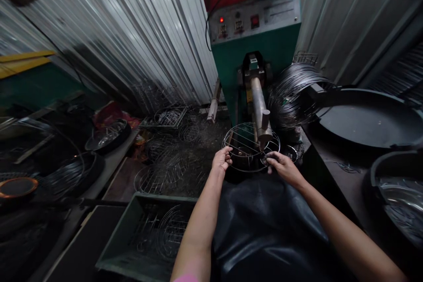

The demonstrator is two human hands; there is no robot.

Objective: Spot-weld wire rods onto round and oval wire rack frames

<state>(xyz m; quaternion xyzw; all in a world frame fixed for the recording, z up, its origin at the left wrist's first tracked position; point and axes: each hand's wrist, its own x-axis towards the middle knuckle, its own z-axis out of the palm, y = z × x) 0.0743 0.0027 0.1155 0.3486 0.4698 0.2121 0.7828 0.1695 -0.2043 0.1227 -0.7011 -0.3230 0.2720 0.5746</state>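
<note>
A round wire rack (243, 140) with straight crossbars lies beneath the cylindrical arm (259, 101) of a green machine. My left hand (222, 158) is closed on the rack's near left rim, thumb and fingers pinched together. At the near right side, my right hand (280, 164) has its fingertips closed on the rack's wire, just below the tip of the machine's arm. Whether those right fingers also pinch a small separate piece is too dark to tell. A black apron (264, 224) covers my lap, close under both hands.
The machine's control panel (254, 20) shows a lit red lamp. Right of the arm sits a wire coil (294, 92), beside a large black pan (370, 119) and a black tub (375, 176). At left stands a green crate (115, 246) holding wire rings, with wire racks (168, 158) heaped behind.
</note>
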